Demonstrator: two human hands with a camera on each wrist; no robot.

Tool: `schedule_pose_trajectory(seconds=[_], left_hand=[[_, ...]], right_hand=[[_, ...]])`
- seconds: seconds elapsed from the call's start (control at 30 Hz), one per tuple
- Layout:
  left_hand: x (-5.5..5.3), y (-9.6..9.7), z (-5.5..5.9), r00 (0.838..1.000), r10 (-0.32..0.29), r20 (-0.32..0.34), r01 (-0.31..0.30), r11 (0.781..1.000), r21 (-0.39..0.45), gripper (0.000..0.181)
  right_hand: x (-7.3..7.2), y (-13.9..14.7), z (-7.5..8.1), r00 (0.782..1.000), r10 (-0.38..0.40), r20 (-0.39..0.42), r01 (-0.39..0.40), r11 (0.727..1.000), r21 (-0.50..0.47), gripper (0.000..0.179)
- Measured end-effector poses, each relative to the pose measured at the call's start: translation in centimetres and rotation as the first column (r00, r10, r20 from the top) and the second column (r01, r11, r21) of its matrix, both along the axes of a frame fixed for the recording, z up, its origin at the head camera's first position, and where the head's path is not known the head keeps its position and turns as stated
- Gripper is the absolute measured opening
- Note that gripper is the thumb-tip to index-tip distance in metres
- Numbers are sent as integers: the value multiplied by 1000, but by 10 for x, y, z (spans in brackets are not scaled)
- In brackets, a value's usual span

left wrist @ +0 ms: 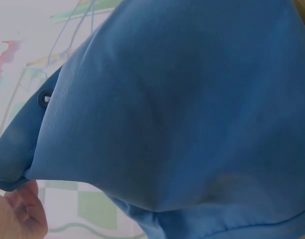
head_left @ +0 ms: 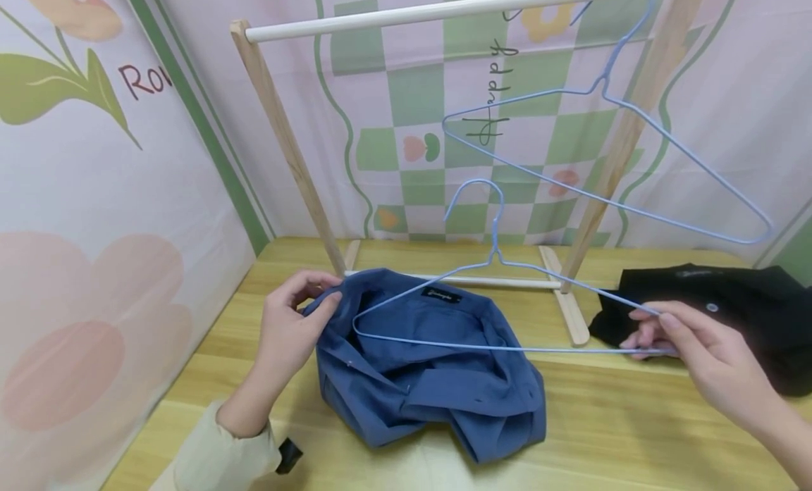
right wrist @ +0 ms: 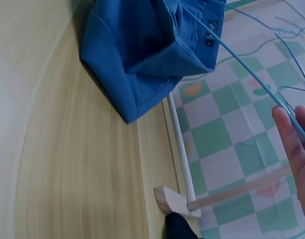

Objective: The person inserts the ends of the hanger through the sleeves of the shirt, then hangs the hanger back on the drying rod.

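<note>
A blue button-up shirt [head_left: 361, 396] lies bunched on the table, its neck opening facing up and a black label [head_left: 440, 294] inside. At the left of that opening my left hand [head_left: 292, 329] pinches the fabric between thumb and fingers. The left wrist view is mostly filled by the shirt [left wrist: 167, 99], with a dark button near its edge. My right hand [head_left: 717, 350] holds the right end of a light blue wire hanger [head_left: 495, 250]. The hanger's left corner is inside the neck opening, while its hook points upward.
A wooden rack with a white rail [head_left: 406, 15] stands behind the shirt. Another blue hanger [head_left: 545, 177] hangs at its right side. A black garment [head_left: 755, 308] lies on the table [head_left: 609, 427] at the right, behind my right hand. Patterned cloth walls enclose the left and back.
</note>
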State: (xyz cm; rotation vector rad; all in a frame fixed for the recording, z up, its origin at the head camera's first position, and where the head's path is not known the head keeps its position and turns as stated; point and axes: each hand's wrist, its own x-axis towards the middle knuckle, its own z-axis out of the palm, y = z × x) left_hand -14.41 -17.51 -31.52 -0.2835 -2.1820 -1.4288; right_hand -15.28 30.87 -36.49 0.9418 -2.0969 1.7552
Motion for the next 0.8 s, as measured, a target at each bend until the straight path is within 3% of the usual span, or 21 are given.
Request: schedule_pose_trajectory(seconds=[0.1,0.2,0.33,0.53,0.8], left_hand=[[3,2,2,1000,-13,-16,13,1000,0,15],[5,5,3,999,-28,-24,29,1000,10,15],[7,8,2,999,-42,-34,43,999,31,15],[9,12,0,997,-57,-47,59,997,41,14],[9,14,0,998,-51,-48,52,998,30,14]], right_hand=[[3,-7,3,996,-87,11,86,995,44,33],[8,-14,6,977,-213,-20,214,967,139,30],[12,-23,9,957,-282,-71,290,939,185,28],[15,-35,14,950,-287,-123,308,928,209,25],[15,-45,6,948,-279,-152,298,947,121,35]])
